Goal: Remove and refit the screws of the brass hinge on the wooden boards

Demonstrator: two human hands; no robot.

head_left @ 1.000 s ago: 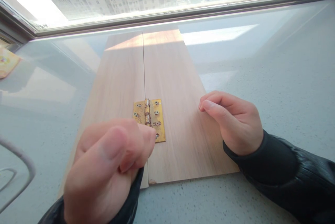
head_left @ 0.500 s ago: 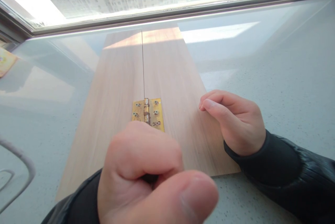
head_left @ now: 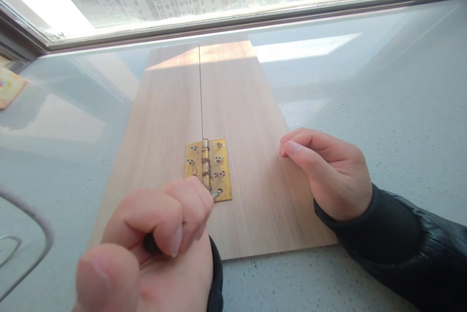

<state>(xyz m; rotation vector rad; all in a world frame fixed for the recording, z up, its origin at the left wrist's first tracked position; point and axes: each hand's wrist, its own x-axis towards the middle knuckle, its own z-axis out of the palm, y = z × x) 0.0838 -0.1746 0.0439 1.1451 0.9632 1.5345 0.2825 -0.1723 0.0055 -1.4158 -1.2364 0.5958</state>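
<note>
My left hand (head_left: 156, 234) is wrapped around a screwdriver whose dark handle end (head_left: 151, 244) shows between the fingers. Its metal shaft (head_left: 216, 195) reaches the lower right screw of a worn brass hinge (head_left: 226, 166). The fingers hide the hinge's lower left corner. That hinge lies across the seam between two pale wooden boards (head_left: 248, 108), with cross-head screws in both leaves. At the boards' right edge, my right hand (head_left: 328, 171) rests with curled fingers and the thumb against them. Nothing shows in that hand.
The boards lie on a speckled pale countertop (head_left: 383, 122) against a window frame (head_left: 255, 15). A curved white cable or tube (head_left: 45, 234) is at the left edge. Farther back on the left is the corner of a light, patterned object (head_left: 10, 86).
My left hand has rolled over, its thumb swinging from the right to the left, and shifted left. More of the hinge and the screwdriver shaft now show. My right hand stays in place.
</note>
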